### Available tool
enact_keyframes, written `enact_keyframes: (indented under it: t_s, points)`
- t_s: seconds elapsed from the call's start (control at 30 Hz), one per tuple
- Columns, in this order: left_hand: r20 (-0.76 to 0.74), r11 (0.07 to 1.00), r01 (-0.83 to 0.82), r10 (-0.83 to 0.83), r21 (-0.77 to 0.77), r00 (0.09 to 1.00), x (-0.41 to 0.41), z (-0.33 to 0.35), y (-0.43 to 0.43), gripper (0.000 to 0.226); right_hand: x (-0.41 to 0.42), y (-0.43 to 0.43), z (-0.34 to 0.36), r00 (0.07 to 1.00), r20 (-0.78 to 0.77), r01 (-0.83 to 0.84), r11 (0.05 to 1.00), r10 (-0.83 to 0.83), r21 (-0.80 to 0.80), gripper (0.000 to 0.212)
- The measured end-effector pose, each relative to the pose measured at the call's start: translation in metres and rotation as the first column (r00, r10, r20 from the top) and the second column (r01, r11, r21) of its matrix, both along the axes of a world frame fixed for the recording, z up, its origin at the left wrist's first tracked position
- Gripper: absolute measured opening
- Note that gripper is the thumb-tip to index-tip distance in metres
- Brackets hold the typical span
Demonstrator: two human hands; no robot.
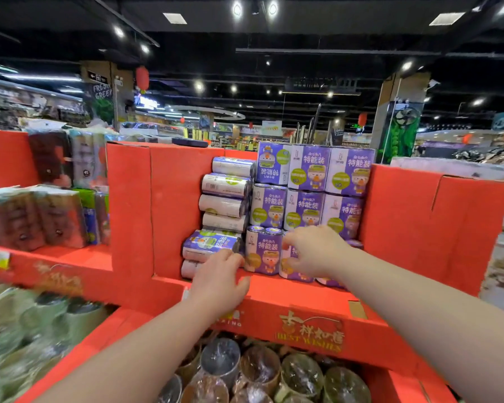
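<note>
Purple-and-white roll packs with a cartoon duck are stacked in a red cardboard display bin. On the left of the stack, several packs lie on their sides. My left hand reaches to the lowest sideways packs, its fingers touching their ends above the red shelf floor. My right hand reaches to the bottom row, fingers curled over the top of an upright pack. Another upright pack stands between my two hands. Whether either hand holds a pack is not plain.
Red cardboard walls flank the bin. A lower bin near me holds plastic-wrapped dark rolls. Left shelves hold dark and green packs. Store aisles, pillars and ceiling lights lie beyond.
</note>
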State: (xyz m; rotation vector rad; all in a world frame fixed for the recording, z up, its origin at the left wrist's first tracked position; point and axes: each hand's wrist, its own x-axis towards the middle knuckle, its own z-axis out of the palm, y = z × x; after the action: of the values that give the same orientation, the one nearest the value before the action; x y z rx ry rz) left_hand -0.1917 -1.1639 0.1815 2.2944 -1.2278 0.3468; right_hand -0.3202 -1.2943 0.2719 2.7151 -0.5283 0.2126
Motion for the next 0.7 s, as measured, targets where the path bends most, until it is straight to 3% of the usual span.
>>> enact_keyframes:
  t_s: [0.1, 0.17, 0.27, 0.5, 0.7]
  points:
    - [0.190, 0.989, -0.019, -0.010, 0.150, 0.982, -0.006, -0.011, 0.038, 0.044, 0.001, 0.036, -0.027, 0.995, 0.008, -0.101, 0.994, 0.101, 0.030, 0.037]
    - [0.234, 0.974, -0.015, -0.040, 0.226, 0.971, -0.011, -0.020, 0.068, 0.057, 0.004, 0.061, -0.045, 0.983, 0.032, -0.182, 0.981, 0.180, 0.069, 0.037]
    - [0.261, 0.963, -0.055, -0.016, 0.265, 0.965, -0.014, -0.033, 0.117, 0.059, 0.008, 0.106, -0.068, 0.961, 0.055, -0.276, 0.951, 0.271, 0.139, 0.036]
    - [0.178, 0.929, -0.246, 0.202, 0.275, 0.963, -0.016, -0.055, 0.272, 0.062, 0.030, 0.237, -0.124, 0.881, -0.004, -0.460, 0.858, 0.473, 0.229, 0.032]
    - [0.038, 0.816, -0.453, 0.472, 0.358, 0.881, -0.041, -0.102, 0.441, 0.065, 0.039, 0.377, -0.158, 0.793, -0.111, -0.552, 0.784, 0.599, 0.283, 0.035]
